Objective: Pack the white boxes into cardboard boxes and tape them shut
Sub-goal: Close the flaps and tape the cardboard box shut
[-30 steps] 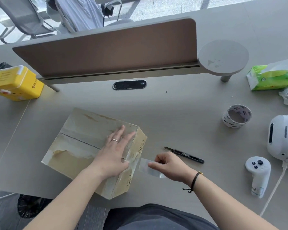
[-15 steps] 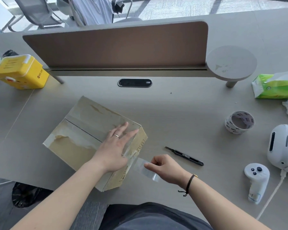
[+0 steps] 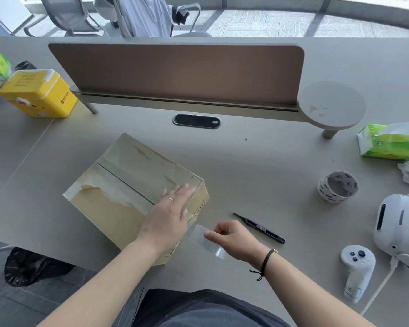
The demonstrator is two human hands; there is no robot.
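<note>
A closed cardboard box (image 3: 118, 185) lies on the grey desk, its top flaps meeting at a dark seam, old tape and torn paper on its surface. My left hand (image 3: 169, 215) presses flat on the box's right end, fingers straight. My right hand (image 3: 232, 239) pinches a strip of clear tape (image 3: 203, 238) that stretches from the box's right side out over the desk. A roll of printed tape (image 3: 338, 186) stands further right. No white boxes are visible.
A black utility knife (image 3: 259, 228) lies just right of my right hand. A white controller (image 3: 357, 267) and white headset (image 3: 397, 230) sit at the right edge. A yellow box (image 3: 37, 93) stands far left, green tissue packs (image 3: 387, 145) far right, a desk divider (image 3: 175, 74) behind.
My left hand's fingers have drawn together on the box top. My right hand still holds the tape strip by the box's side. The camera view has tilted.
</note>
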